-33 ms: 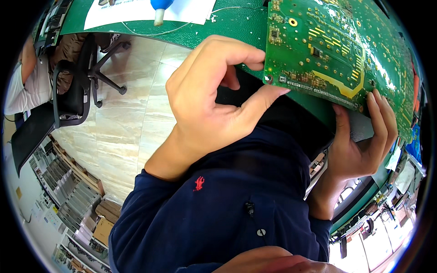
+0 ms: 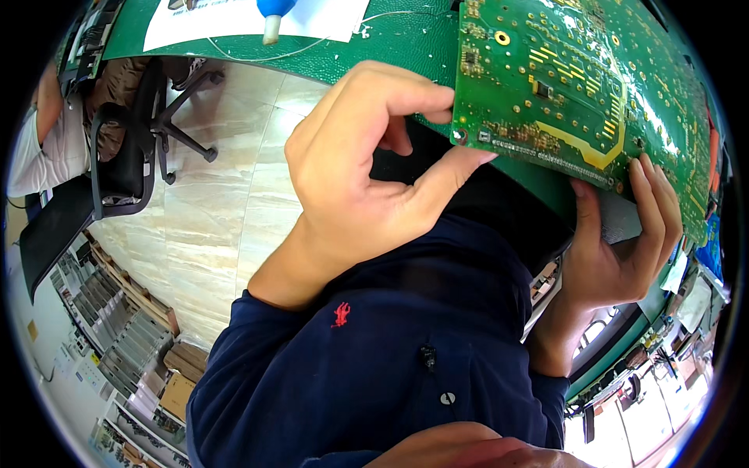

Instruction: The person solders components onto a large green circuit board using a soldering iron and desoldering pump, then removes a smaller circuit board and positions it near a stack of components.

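A large green circuit board [image 2: 573, 86] with gold traces and small components fills the upper right, at the edge of the green bench mat [image 2: 406, 54]. My left hand [image 2: 363, 164] grips the board's lower-left corner, fingertips at its side and thumb at its lower edge. My right hand [image 2: 620, 234] holds the lower edge farther right, thumb underneath and fingers against the front of the board. A blue-topped tool with a pale tip [image 2: 275, 15] lies on a white printed sheet [image 2: 195, 19] beyond my left hand, with a thin pale wire [image 2: 242, 56] beside it.
At the far left another person [image 2: 55, 148] sits by a black office chair [image 2: 140, 179] on the tiled floor [image 2: 226, 210]. Cardboard boxes [image 2: 179, 394] and shelving [image 2: 133, 351] stand at the lower left. Assorted items [image 2: 690, 304] crowd the right rim of the picture.
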The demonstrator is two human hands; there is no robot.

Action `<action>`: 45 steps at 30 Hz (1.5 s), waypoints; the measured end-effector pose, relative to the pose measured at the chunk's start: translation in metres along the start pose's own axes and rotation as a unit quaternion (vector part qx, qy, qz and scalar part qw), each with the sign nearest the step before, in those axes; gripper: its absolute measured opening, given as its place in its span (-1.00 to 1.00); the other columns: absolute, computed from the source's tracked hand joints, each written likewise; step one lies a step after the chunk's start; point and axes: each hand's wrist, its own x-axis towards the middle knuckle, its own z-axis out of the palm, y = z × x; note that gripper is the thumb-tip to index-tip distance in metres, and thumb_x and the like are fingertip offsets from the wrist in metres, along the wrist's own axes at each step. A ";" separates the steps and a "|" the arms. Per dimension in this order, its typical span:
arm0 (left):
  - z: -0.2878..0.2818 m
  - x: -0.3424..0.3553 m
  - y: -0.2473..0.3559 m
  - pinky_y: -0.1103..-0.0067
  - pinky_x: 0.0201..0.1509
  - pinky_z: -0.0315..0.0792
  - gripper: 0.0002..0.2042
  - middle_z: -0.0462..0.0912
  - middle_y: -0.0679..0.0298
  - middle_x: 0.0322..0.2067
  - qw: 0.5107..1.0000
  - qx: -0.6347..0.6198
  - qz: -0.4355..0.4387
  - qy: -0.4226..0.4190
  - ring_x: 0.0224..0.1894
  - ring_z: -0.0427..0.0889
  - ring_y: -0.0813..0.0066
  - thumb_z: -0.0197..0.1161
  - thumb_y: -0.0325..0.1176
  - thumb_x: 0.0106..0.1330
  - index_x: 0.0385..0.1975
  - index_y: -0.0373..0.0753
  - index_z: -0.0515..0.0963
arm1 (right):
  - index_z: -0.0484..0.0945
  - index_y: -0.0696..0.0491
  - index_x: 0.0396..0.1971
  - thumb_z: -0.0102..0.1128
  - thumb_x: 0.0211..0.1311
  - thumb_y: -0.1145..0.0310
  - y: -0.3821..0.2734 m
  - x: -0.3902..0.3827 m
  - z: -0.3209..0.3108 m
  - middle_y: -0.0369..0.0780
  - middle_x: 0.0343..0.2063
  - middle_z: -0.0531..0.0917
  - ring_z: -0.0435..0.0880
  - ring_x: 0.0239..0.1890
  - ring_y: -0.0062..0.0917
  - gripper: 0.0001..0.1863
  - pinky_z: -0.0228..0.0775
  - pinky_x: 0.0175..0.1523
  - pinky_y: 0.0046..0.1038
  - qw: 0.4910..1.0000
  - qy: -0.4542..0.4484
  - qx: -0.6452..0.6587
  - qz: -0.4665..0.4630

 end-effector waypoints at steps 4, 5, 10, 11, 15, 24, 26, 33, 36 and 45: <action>0.003 -0.004 -0.001 0.80 -0.45 0.27 -0.56 0.61 0.20 -0.34 1.000 -0.023 0.001 -0.002 -0.52 0.38 0.71 0.56 -0.59 -0.11 -0.23 -0.35 0.47 | 0.62 0.17 -0.14 0.61 -0.27 0.49 0.002 0.001 -0.001 -0.16 -0.15 0.66 0.61 -0.05 -0.30 -0.45 0.46 0.11 -0.31 1.000 0.003 -0.006 -0.003; 0.004 -0.005 -0.001 0.79 -0.45 0.27 -0.55 0.60 0.19 -0.34 1.000 -0.027 0.001 -0.001 -0.52 0.38 0.70 0.56 -0.61 -0.10 -0.22 -0.35 0.46 | 0.62 0.16 -0.15 0.61 -0.27 0.48 0.002 0.001 -0.001 -0.17 -0.15 0.66 0.61 -0.05 -0.30 -0.45 0.46 0.11 -0.31 1.000 0.003 -0.007 -0.004; 0.007 -0.009 0.002 0.79 -0.43 0.28 -0.55 0.59 0.21 -0.34 0.999 -0.036 -0.012 0.009 -0.51 0.38 0.71 0.53 -0.65 -0.11 -0.20 -0.36 0.46 | 0.63 0.16 -0.14 0.58 -0.22 0.53 0.002 0.000 -0.003 -0.15 -0.13 0.67 0.63 -0.02 -0.35 -0.49 0.46 0.15 -0.37 1.000 -0.009 -0.026 -0.003; 0.007 -0.009 0.001 0.79 -0.43 0.28 -0.55 0.59 0.21 -0.34 0.999 -0.037 -0.018 0.009 -0.50 0.38 0.71 0.53 -0.66 -0.11 -0.20 -0.36 0.46 | 0.63 0.16 -0.14 0.57 -0.21 0.54 0.002 0.000 -0.003 -0.15 -0.13 0.67 0.63 -0.02 -0.36 -0.49 0.46 0.16 -0.38 0.999 -0.012 -0.030 -0.001; 0.008 -0.009 0.002 0.79 -0.42 0.29 -0.55 0.59 0.21 -0.34 0.999 -0.032 -0.018 0.012 -0.50 0.39 0.71 0.53 -0.65 -0.09 -0.19 -0.38 0.45 | 0.64 0.15 -0.14 0.58 -0.22 0.54 0.001 0.000 -0.003 -0.17 -0.13 0.68 0.63 -0.03 -0.39 -0.50 0.46 0.14 -0.41 0.999 -0.009 -0.035 0.004; 0.010 -0.010 0.004 0.80 -0.41 0.30 -0.55 0.59 0.21 -0.32 0.999 -0.035 -0.027 0.017 -0.50 0.41 0.71 0.53 -0.63 -0.06 -0.18 -0.38 0.45 | 0.63 0.13 -0.13 0.58 -0.22 0.55 0.001 0.000 -0.003 -0.17 -0.12 0.67 0.63 -0.01 -0.40 -0.49 0.46 0.14 -0.42 0.999 -0.008 -0.033 0.003; 0.008 -0.009 0.003 0.80 -0.41 0.31 -0.56 0.60 0.21 -0.32 0.998 -0.042 -0.034 0.007 -0.49 0.43 0.71 0.52 -0.64 -0.06 -0.19 -0.39 0.45 | 0.63 0.14 -0.13 0.57 -0.19 0.49 0.001 -0.002 -0.001 -0.16 -0.11 0.66 0.62 -0.02 -0.37 -0.50 0.45 0.13 -0.40 0.999 -0.003 -0.034 0.004; -0.012 0.003 0.022 0.76 -0.37 0.38 -0.62 0.62 0.25 -0.42 0.976 -0.087 -0.187 -0.069 -0.48 0.51 0.70 0.49 -0.62 -0.02 -0.19 -0.43 0.50 | 0.60 0.22 -0.10 0.41 0.12 0.18 0.007 -0.004 0.000 -0.09 -0.12 0.64 0.59 -0.02 -0.29 -0.54 0.44 0.11 -0.36 1.000 0.000 0.013 -0.020; -0.010 0.004 0.024 0.75 -0.36 0.38 -0.65 0.62 0.27 -0.44 0.972 -0.113 -0.198 -0.058 -0.48 0.51 0.68 0.48 -0.60 0.02 -0.19 -0.46 0.53 | 0.60 0.23 -0.09 0.36 0.18 0.15 0.010 -0.004 -0.003 -0.08 -0.12 0.63 0.59 -0.01 -0.28 -0.53 0.45 0.11 -0.34 0.999 -0.008 0.003 -0.033; -0.012 0.002 0.012 0.71 -0.35 0.30 -0.75 0.64 0.22 -0.41 0.972 -0.136 -0.164 -0.098 -0.49 0.45 0.66 0.48 -0.56 0.02 -0.30 -0.46 0.61 | 0.57 0.25 -0.07 0.30 0.25 0.25 0.011 -0.006 -0.002 -0.05 -0.07 0.61 0.60 0.02 -0.29 -0.60 0.45 0.14 -0.32 0.999 -0.008 0.010 -0.031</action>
